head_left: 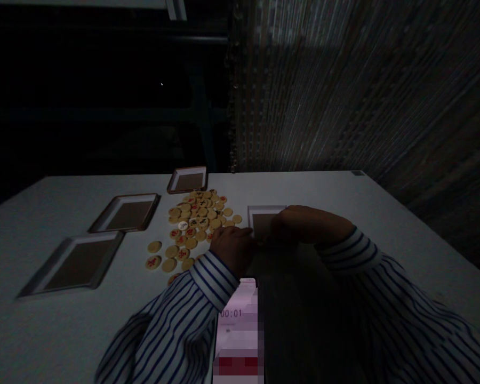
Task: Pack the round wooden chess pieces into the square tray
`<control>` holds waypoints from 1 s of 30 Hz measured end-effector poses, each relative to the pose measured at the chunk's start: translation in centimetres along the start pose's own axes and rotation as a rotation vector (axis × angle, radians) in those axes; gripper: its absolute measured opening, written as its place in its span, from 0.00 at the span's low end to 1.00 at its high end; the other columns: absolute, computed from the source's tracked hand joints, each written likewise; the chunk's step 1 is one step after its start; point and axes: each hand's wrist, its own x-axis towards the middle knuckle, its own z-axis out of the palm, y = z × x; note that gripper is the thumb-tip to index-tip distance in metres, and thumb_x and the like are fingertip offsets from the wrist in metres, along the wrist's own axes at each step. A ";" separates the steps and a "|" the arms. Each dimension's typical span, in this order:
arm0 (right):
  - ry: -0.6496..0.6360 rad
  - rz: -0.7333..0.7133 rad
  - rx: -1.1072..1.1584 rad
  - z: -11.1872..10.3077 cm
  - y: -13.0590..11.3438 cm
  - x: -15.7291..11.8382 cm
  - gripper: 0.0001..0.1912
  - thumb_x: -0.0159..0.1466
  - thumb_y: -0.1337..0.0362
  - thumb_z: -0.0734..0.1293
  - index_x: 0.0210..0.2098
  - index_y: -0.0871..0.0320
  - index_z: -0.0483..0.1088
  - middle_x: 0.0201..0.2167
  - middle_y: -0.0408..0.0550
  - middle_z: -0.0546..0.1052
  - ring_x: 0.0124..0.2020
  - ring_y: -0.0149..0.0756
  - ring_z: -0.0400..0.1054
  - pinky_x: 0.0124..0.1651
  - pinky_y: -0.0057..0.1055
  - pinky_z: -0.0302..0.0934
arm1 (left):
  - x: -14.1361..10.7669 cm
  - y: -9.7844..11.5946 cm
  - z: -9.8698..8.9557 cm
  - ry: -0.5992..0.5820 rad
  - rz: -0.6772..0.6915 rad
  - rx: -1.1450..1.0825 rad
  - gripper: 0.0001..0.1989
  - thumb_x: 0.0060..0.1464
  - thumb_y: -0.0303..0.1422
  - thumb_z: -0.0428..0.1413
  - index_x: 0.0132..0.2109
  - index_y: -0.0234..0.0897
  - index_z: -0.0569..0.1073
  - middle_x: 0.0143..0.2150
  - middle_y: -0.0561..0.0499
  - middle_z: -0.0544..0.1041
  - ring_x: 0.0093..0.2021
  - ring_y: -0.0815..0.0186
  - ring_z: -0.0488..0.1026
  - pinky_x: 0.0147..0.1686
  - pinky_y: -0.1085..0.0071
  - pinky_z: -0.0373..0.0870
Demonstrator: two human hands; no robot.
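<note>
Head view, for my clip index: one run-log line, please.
left hand beside round pieces | right hand at tray, grip unclear | three trays further left | phone screen lit

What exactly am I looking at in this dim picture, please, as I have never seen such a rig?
There is no machine: these are a person's own bare left hand and right hand, seen by one camera worn on the head. On the white table lie many round pieces, some with red or black marks. A near tray and middle tray lie left of them, a far tray behind. The right hand is at a fourth tray. A phone shows 00:01. It is too dark to tell what either hand holds.
</note>
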 end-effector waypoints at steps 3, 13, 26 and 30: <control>0.013 0.045 -0.051 -0.2 0.3 -0.2 0.10 0.54 0.65 0.61 0.31 0.59 0.73 0.28 0.49 0.76 0.24 0.30 0.66 0.26 0.26 0.53 | -0.1 0.1 -0.2 0.001 0.002 0.007 0.10 0.52 0.36 0.50 0.38 0.49 0.75 0.49 0.56 0.73 0.46 0.60 0.69 0.44 0.59 0.60; -0.009 0.112 -0.095 -0.5 0.0 -0.6 0.09 0.52 0.68 0.62 0.29 0.56 0.73 0.30 0.49 0.75 0.27 0.34 0.67 0.30 0.31 0.56 | -0.1 0.1 -0.5 -0.039 -0.005 -0.002 0.11 0.53 0.36 0.49 0.40 0.48 0.74 0.50 0.57 0.72 0.47 0.60 0.68 0.45 0.58 0.59; 0.243 0.081 -0.218 -0.5 0.6 -0.5 0.11 0.58 0.63 0.58 0.32 0.56 0.71 0.29 0.49 0.74 0.28 0.36 0.67 0.31 0.32 0.53 | -0.1 0.3 -0.8 0.028 -0.015 -0.071 0.12 0.50 0.35 0.51 0.42 0.47 0.73 0.49 0.55 0.73 0.46 0.58 0.69 0.45 0.57 0.62; 0.354 0.083 -0.244 -1.3 -0.2 -0.8 0.15 0.61 0.62 0.54 0.34 0.58 0.70 0.30 0.51 0.74 0.30 0.36 0.66 0.33 0.32 0.52 | -0.2 -0.1 -1.3 0.147 -0.044 -0.129 0.12 0.52 0.34 0.49 0.42 0.42 0.74 0.47 0.51 0.74 0.45 0.60 0.71 0.46 0.61 0.64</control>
